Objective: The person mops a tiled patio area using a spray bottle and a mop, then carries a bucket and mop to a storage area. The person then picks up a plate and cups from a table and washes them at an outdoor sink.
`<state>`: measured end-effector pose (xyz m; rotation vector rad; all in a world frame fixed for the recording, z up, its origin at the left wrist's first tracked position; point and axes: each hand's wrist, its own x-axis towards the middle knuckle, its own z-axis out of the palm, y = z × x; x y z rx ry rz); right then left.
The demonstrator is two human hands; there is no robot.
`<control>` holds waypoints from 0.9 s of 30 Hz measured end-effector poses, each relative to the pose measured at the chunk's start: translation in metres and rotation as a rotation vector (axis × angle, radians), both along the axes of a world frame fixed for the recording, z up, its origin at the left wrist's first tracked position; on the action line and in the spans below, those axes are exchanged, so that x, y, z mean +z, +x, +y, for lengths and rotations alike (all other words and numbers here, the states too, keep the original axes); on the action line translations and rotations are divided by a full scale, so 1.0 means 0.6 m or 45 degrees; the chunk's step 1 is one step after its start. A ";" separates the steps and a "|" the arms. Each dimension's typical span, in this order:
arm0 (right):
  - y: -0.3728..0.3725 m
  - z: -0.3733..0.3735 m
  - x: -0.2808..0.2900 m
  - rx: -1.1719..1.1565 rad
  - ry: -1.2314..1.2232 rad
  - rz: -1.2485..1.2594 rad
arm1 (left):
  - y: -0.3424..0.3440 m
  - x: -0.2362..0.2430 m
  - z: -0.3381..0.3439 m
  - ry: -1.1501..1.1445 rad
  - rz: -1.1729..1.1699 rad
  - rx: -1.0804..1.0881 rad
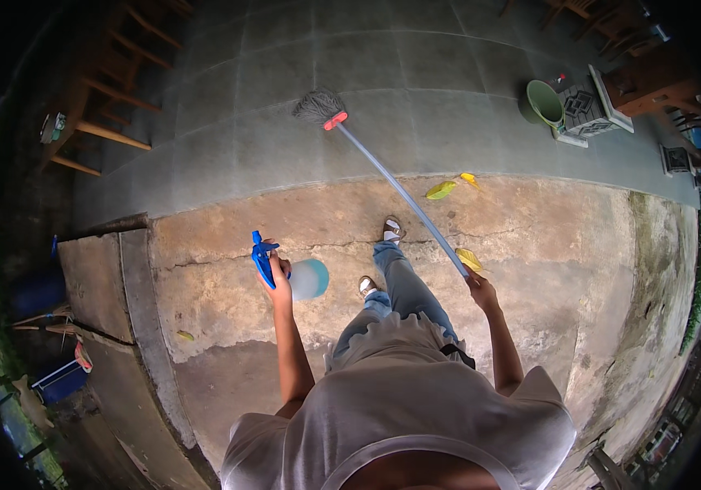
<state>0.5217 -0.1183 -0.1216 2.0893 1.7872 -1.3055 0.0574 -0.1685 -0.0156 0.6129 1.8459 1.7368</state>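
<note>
My left hand (280, 278) is closed around the neck of a spray bottle (309, 280), which has a blue trigger head and a translucent body with pale blue liquid inside. The bottle is tilted, its body pointing right. In my right hand (482, 291) is the upper end of a mop (403, 194) with a long grey handle. The handle slants away to the upper left, ending in a red clamp and a grey string head (318, 108) that rests on the grey tiles (269, 139).
Leaves (441, 189) lie on the worn concrete (530, 245) near the tile edge. A green bucket (543, 103) stands at the far right beside a patterned pillar base (587, 113). Wooden furniture (113, 135) is at the far left; a blue container (60, 382) sits lower left.
</note>
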 end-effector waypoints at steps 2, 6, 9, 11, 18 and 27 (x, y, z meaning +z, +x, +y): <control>0.053 -0.117 0.088 -0.141 -0.020 -0.015 | 0.001 -0.014 -0.025 -0.026 -0.031 0.029; 0.088 -0.258 0.144 -0.266 -0.079 -0.131 | 0.011 -0.037 -0.058 -0.063 -0.084 0.060; 0.053 -0.234 0.109 -0.218 0.045 0.002 | 0.015 -0.044 -0.078 -0.077 -0.083 0.073; 0.002 -0.175 0.103 -0.231 0.009 0.104 | 0.018 -0.042 -0.087 -0.091 -0.094 0.092; -0.210 0.138 -0.009 -0.619 -0.398 0.734 | 0.033 -0.014 -0.029 -0.073 -0.064 0.041; -0.547 0.480 0.001 -1.540 -1.562 1.862 | 0.028 0.063 0.113 -0.013 0.048 0.063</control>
